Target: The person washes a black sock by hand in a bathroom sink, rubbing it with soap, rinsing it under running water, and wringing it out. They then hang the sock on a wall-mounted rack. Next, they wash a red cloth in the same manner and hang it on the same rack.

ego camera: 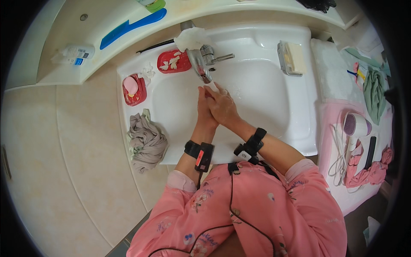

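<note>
Under the spout of the chrome faucet, my left hand and my right hand are pressed together, palms facing. The right hand lies partly over the left, its skin wet-looking. Whether anything sits between the palms is hidden. Both hands are above the white sink basin, where small drops or suds show right of the fingers. A black strap with a small device circles each wrist. Left of the faucet is a red soap dish with whitish pieces on it.
A pink soap bar rests on another red dish. A crumpled grey cloth lies on the left rim, a grey soap box on the right. A blue comb lies on the shelf; a hair dryer lies at right.
</note>
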`<state>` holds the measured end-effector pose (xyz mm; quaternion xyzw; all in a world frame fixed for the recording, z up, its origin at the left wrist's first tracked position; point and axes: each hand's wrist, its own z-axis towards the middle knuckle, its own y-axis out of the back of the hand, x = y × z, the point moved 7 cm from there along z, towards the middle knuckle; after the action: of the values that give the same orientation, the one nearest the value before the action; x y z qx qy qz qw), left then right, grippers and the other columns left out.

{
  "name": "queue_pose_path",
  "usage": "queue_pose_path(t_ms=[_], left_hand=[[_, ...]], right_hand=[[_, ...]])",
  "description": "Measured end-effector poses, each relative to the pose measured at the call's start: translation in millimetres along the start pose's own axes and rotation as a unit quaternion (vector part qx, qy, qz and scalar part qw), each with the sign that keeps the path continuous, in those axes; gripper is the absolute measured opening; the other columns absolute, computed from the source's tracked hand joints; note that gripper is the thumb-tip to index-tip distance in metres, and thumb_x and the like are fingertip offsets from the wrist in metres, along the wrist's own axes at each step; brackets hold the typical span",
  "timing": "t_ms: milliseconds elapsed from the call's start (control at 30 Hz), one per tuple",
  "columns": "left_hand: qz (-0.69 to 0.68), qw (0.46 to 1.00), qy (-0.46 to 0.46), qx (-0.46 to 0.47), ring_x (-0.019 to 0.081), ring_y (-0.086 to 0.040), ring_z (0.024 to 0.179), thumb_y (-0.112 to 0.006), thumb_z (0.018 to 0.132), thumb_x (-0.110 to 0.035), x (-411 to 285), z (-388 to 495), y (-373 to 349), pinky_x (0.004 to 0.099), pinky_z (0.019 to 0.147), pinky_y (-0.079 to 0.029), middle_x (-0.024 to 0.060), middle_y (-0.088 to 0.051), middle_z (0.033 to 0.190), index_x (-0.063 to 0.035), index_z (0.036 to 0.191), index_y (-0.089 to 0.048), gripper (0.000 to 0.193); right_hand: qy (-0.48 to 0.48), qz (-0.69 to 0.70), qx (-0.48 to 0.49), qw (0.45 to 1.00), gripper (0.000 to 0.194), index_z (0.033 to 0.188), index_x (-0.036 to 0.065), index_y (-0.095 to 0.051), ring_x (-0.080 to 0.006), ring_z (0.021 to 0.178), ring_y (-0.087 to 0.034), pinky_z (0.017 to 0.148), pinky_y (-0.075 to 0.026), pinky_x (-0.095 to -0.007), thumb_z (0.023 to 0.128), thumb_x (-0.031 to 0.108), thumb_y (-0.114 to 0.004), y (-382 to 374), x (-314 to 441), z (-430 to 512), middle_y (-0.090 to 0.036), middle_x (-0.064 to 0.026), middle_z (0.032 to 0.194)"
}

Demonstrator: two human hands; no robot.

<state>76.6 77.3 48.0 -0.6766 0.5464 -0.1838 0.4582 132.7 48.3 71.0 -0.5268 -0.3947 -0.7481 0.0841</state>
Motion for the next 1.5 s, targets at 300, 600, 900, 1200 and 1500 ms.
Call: queue_pose_path(t_ms=[300, 600, 900, 1200, 1500], left_hand=[[0.140, 0.978, -0.137, -0.075, 0.0171, -0.051, 0.073, -0.036, 0.092, -0.037, -13.3, 10.9, 23.0, 0.0325, 0.068, -0.046, 0.0040, -0.052, 0.080, -0.0132, 0.079, -0.046, 0.030], [0.202, 0.972, -0.116, -0.017, 0.0169, -0.053, 0.082, -0.042, 0.091, -0.035, -15.8, 26.2, 37.9, 0.0310, 0.071, -0.045, 0.0054, -0.055, 0.089, -0.0092, 0.094, -0.051, 0.028], [0.068, 0.996, -0.044, 0.042, 0.0213, -0.052, 0.092, -0.035, 0.091, -0.037, 1.8, -0.1, 3.0, 0.0410, 0.078, -0.044, 0.0059, -0.054, 0.101, -0.0083, 0.104, -0.049, 0.035], [-0.012, 0.990, -0.022, 0.138, 0.0280, -0.048, 0.102, -0.036, 0.091, -0.030, -11.7, 7.3, -10.1, 0.0423, 0.087, -0.041, 0.0093, -0.050, 0.112, -0.0056, 0.118, -0.042, 0.037], [0.089, 0.994, -0.058, 0.037, 0.0245, -0.050, 0.102, -0.042, 0.088, -0.028, 3.0, 11.2, -0.5, 0.0397, 0.086, -0.042, 0.0103, -0.053, 0.107, -0.0040, 0.107, -0.048, 0.031]], right_hand=[[0.132, -0.111, 0.159, 0.972, 0.025, 0.098, 0.003, -0.054, -0.0348, 0.105, -0.047, 0.091, -0.035, -0.0417, 0.076, 0.012, -0.048, -11.5, 22.6, -5.4, -0.059, -0.0144, 0.094], [-0.158, 0.233, 0.197, 0.939, 0.021, 0.092, 0.004, -0.056, -0.0312, 0.097, -0.053, 0.083, -0.042, -0.0449, 0.075, 0.014, -0.049, -42.1, -35.3, 26.1, -0.059, -0.0151, 0.094], [0.050, -0.030, 0.071, 0.996, 0.034, 0.109, 0.012, -0.054, -0.0320, 0.115, -0.039, 0.096, -0.032, -0.0401, 0.075, 0.018, -0.050, 2.9, 37.4, 11.1, -0.048, -0.0162, 0.119], [0.089, -0.041, 0.138, 0.986, 0.027, 0.103, 0.007, -0.057, -0.0317, 0.113, -0.042, 0.095, -0.032, -0.0452, 0.077, 0.012, -0.050, -2.0, 27.5, 1.7, -0.051, -0.0125, 0.115], [0.012, -0.053, 0.093, 0.994, 0.036, 0.110, 0.011, -0.053, -0.0326, 0.120, -0.036, 0.094, -0.031, -0.0497, 0.077, 0.023, -0.050, -8.4, -1.6, 30.3, -0.042, -0.0121, 0.128]])
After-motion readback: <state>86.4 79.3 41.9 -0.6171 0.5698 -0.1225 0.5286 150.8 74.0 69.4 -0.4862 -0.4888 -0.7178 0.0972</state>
